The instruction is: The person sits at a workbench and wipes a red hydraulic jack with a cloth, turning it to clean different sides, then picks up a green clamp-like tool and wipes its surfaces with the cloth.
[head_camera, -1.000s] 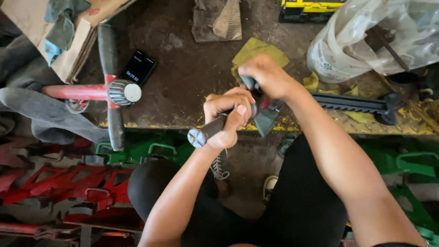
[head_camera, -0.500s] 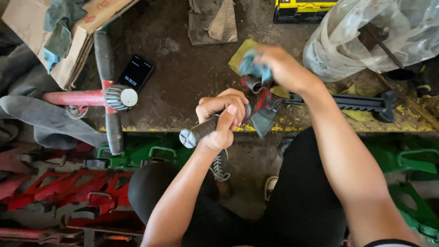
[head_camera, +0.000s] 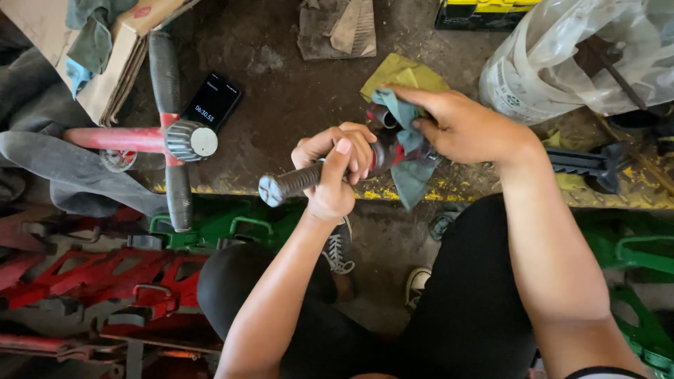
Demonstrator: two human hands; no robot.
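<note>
Your left hand [head_camera: 335, 172] fingers clamp the heavy, rigid threaded bar [head_camera: 291, 182] above the worktop [head_camera: 281, 91] edge; right hand [head_camera: 460, 126] fingers pinch the soft rag [head_camera: 411, 172] around its far end.

Rod's far end [head_camera: 382, 151] (rag-covered) [head_camera: 411, 158]

A black phone [head_camera: 213, 102] lay on the dirty bench [head_camera: 281, 91] beside a red-handled tool with a ribbed knob [head_camera: 187, 140]. A clear plastic bag [head_camera: 562, 56] sat far right; folded cardboard [head_camera: 116, 67] far left.
</note>
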